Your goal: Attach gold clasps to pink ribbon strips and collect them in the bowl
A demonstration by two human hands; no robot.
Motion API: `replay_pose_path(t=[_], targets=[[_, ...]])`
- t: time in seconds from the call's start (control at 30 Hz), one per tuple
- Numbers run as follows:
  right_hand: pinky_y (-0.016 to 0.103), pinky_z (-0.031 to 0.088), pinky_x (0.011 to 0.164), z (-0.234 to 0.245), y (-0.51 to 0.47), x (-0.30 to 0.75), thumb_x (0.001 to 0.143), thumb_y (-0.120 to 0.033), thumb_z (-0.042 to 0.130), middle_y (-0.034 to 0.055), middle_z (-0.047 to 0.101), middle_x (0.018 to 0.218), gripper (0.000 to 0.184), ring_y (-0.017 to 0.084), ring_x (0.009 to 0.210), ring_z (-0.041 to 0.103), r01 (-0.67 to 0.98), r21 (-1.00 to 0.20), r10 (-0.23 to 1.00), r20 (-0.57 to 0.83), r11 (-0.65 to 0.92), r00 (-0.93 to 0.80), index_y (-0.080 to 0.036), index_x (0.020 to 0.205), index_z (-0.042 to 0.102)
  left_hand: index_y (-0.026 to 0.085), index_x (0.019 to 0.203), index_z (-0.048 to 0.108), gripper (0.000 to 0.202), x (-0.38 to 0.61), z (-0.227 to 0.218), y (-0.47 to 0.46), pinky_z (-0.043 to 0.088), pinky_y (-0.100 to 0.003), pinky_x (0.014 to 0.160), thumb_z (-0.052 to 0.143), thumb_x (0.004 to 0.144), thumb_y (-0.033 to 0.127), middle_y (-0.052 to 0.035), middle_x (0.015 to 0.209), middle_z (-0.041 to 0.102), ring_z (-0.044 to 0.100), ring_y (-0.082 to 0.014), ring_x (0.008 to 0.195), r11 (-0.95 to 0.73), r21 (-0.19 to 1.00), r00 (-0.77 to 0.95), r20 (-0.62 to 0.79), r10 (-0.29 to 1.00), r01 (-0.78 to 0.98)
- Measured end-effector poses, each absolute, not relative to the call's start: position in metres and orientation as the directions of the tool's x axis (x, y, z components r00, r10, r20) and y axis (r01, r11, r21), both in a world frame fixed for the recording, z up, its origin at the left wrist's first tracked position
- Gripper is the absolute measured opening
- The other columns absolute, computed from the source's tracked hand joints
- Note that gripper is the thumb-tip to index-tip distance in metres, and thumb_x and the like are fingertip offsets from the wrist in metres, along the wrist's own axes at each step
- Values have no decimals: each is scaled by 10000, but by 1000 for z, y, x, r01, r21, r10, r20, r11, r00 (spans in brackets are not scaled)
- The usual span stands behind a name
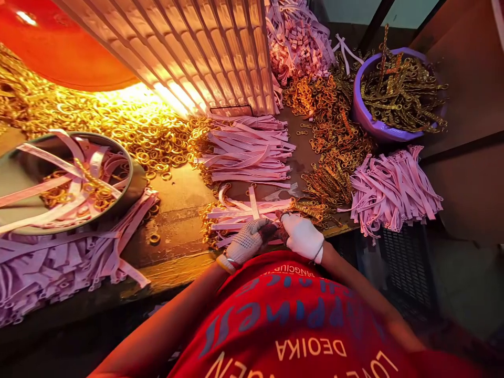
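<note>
Both my hands wear white knit gloves and meet at the bench's near edge. My left hand [246,242] is closed, its fingertips pinched on something small I cannot make out. My right hand [302,236] is closed too, pinching at the same spot, beside a small pile of pink straps [240,212] and gold metal fittings [315,209]. What sits between the fingers is hidden.
A bigger stack of pink straps [248,149] lies further back. Gold rings [118,126] spread across the left under an orange lamp [59,42]. A round tray [134,173] holds straps and rings. A purple bowl [360,113] of gold chains stands right, with pink strap bundles [394,191].
</note>
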State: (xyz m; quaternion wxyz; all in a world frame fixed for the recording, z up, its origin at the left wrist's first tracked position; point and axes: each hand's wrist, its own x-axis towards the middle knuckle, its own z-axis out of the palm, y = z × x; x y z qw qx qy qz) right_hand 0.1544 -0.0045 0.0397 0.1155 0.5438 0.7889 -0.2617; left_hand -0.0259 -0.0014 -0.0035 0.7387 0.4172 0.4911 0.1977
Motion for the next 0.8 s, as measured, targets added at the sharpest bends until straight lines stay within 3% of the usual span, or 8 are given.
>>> replay_pose_path(t=[0.13, 0.37, 0.57, 0.8], targets=[[309, 484, 788, 44, 0, 156, 860, -103, 500, 138, 729, 1061, 352, 246, 967, 687, 922, -299, 779, -505, 245, -371, -129, 1198, 596, 165, 818, 677, 297, -25, 8, -3, 255, -201, 428, 702, 801, 460, 34, 519, 482, 346, -90, 440, 557, 819, 423, -558, 714, 141], [308, 489, 762, 25, -7, 157, 862, -159, 532, 144, 749, 1018, 346, 254, 921, 707, 900, -340, 729, -537, 273, -424, -111, 1198, 595, 200, 679, 691, 78, -24, -3, 1, 437, -271, 628, 685, 703, 274, -33, 674, 671, 534, -189, 652, 290, 915, 378, -382, 843, 279], [300, 478, 753, 20, -9, 162, 866, -160, 520, 151, 744, 1010, 318, 256, 924, 705, 914, -302, 762, -513, 272, -396, -103, 1169, 597, 198, 688, 682, 97, -18, -15, 2, 407, -282, 647, 616, 702, 128, -47, 685, 670, 564, -201, 651, 157, 909, 399, -318, 860, 386], [299, 469, 743, 16, -10, 163, 883, -160, 505, 153, 745, 993, 285, 259, 922, 707, 933, -289, 811, -480, 213, -334, -112, 1146, 604, 171, 749, 685, 137, -9, -17, -1, 401, -270, 632, 633, 812, 282, -52, 720, 671, 550, -181, 661, 247, 923, 310, -337, 889, 295]])
